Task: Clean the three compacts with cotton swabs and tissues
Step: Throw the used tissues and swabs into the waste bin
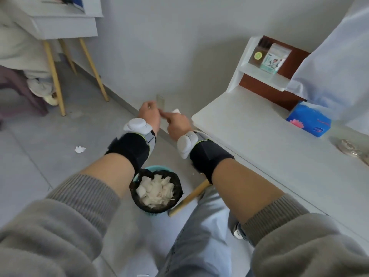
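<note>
My left hand (149,114) and my right hand (177,124) are held close together, out past the desk's left corner and above the floor. A crumpled white tissue (176,111) sticks out from my right hand's fingers. My left hand's fingers are curled, and motion blur hides whether anything is in them. A round silver compact (350,149) lies on the white desk (259,140) at the far right, and the edge of a second compact (367,159) shows beside it. A blue tissue pack (308,121) sits at the back of the desk.
A small bin (156,189) with a black liner, full of used tissues and swabs, stands on the floor below my wrists. A tissue scrap (79,149) lies on the floor to the left. Boxes (273,58) stand on the desk shelf. A second white table (65,27) stands far left.
</note>
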`<act>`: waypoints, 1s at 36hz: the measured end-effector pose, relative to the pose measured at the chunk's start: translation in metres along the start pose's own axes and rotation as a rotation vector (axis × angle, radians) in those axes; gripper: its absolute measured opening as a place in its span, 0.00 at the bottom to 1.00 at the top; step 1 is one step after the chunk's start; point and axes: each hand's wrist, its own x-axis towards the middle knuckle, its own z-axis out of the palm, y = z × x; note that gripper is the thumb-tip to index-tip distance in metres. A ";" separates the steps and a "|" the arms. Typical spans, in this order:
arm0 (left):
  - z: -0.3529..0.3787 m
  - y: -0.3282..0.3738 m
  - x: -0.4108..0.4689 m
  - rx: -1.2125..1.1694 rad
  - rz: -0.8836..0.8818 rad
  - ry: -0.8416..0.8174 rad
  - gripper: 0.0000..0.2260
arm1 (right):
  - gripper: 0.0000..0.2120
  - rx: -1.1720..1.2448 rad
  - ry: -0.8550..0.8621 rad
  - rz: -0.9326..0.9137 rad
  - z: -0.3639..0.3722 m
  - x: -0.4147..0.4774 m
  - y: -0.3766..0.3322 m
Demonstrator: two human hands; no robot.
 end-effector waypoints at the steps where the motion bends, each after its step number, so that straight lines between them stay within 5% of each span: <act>1: -0.005 -0.002 0.001 -0.017 -0.007 0.001 0.08 | 0.29 -0.019 -0.037 0.034 0.005 0.001 0.000; 5: -0.025 -0.012 0.012 0.002 -0.003 0.021 0.12 | 0.29 0.010 0.102 0.030 0.017 0.006 0.004; 8: -0.029 -0.016 0.014 0.032 -0.010 0.007 0.12 | 0.29 0.009 0.003 0.016 0.011 0.012 0.003; 22: 0.039 0.038 -0.031 0.010 0.102 -0.153 0.12 | 0.21 0.587 0.424 0.027 -0.053 -0.001 0.015; 36: 0.177 0.066 -0.126 0.443 0.369 -0.471 0.18 | 0.22 0.403 0.870 0.255 -0.152 -0.111 0.157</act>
